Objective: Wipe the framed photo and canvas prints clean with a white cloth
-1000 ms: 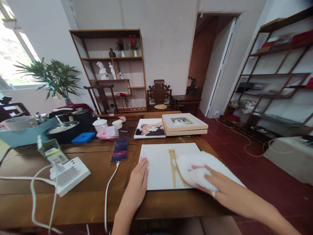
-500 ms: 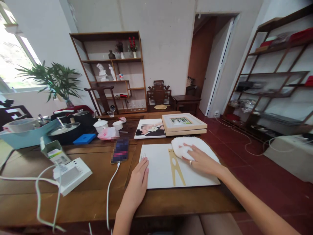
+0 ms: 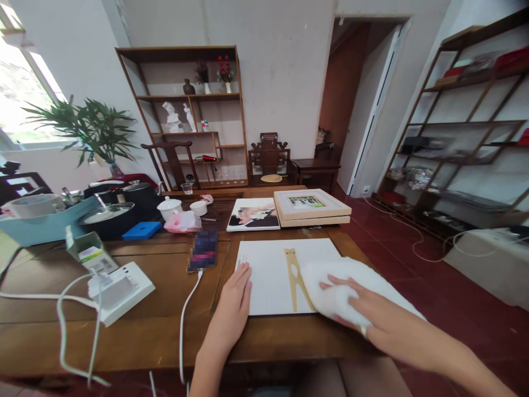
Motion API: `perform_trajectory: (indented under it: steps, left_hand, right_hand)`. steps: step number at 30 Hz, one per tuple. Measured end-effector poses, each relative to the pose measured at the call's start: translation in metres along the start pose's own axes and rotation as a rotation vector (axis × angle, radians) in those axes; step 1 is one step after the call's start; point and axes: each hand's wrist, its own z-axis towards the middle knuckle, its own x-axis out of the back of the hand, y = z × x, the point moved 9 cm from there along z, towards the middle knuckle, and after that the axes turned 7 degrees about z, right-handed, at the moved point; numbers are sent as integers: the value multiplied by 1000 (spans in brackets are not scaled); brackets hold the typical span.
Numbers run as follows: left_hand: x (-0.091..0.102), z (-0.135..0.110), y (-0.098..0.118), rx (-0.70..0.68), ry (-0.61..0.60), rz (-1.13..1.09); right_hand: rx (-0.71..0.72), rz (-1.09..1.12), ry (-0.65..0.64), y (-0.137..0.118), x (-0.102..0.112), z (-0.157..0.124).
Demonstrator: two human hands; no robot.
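Observation:
A white flat panel [image 3: 266, 281] with a tan leg-shaped stand [image 3: 291, 257] on it lies on the wooden table, like the back of a picture frame. My left hand [image 3: 231, 300] rests flat along the panel's left edge, fingers stretched out and holding nothing. Bunched under the fingers of my right hand [image 3: 372, 311] is a white fluffy cloth [image 3: 320, 295]. It covers the panel's lower right corner and part of the stand's right leg, and hangs past the right side. A ring shows on one right finger.
Behind the panel lie a photo print [image 3: 253, 221] and stacked pale wooden frames [image 3: 330, 215]. To the left are a phone [image 3: 204, 251] on a white cable, a white power strip [image 3: 130, 300], an opened small box [image 3: 91, 251], a blue block [image 3: 142, 230], a teapot [image 3: 169, 209] and pots.
My right hand has pulled the cloth from the panel's upper right toward me, down to its lower right corner. My left hand stays at the left edge.

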Motion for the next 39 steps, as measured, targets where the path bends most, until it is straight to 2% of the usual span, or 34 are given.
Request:
perform_trajectory:
  steps: [2, 6, 10, 14, 19, 23, 26, 30, 39]
  left_hand:
    - [1, 0, 0, -5, 8, -5]
    - [2, 0, 2, -25, 13, -10]
    - [3, -1, 3, -28, 22, -23]
    - [1, -1, 3, -32, -7, -16]
    - [-1, -1, 3, -19, -33, -4]
    - [2, -1, 5, -24, -13, -8]
    - [2, -1, 5, -18, -16, -6]
    - [1, -1, 4, -17, -15, -9]
    - [1, -2, 3, -23, -11, -26]
  right_hand:
    - [-25, 11, 38, 12, 12, 27]
    - [-183, 16, 131, 51, 35, 81]
    - [-217, -2, 191, 69, 45, 111]
    - [-147, -46, 153, 59, 31, 101]
    - [-25, -100, 83, 28, 3, 43]
    - [-63, -27, 36, 10, -10, -4]
    - [-116, 26, -10, 5, -15, -22]
    - [-181, 52, 32, 14, -8, -9]
    - [-259, 113, 239, 56, 34, 80]
